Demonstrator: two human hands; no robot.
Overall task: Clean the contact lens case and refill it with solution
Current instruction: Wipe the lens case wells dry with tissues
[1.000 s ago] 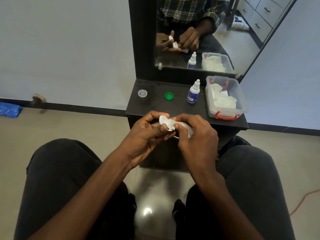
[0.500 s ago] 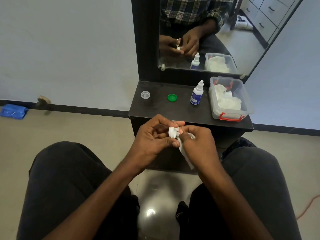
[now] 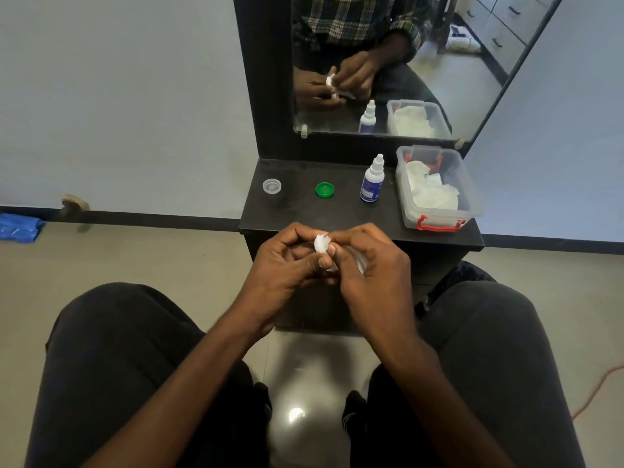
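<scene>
Together, two hands (image 3: 290, 261) (image 3: 368, 265) hold one tissue (image 3: 321, 244); two caps (image 3: 271, 186) (image 3: 325, 189) lie apart.

Two loose caps, one clear (image 3: 271, 186) at ten o'clock, one green (image 3: 325, 189) beside it; one solution bottle (image 3: 372, 180); one tissue-filled plastic box (image 3: 439, 219) at two o'clock.

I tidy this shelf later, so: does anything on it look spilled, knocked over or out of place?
Nothing stands out. The solution bottle stands upright, the green cap and clear cap lie apart on the shelf, and no spill shows.

Left hand (image 3: 287, 261) and right hand (image 3: 368, 265), fingers curled together
</scene>
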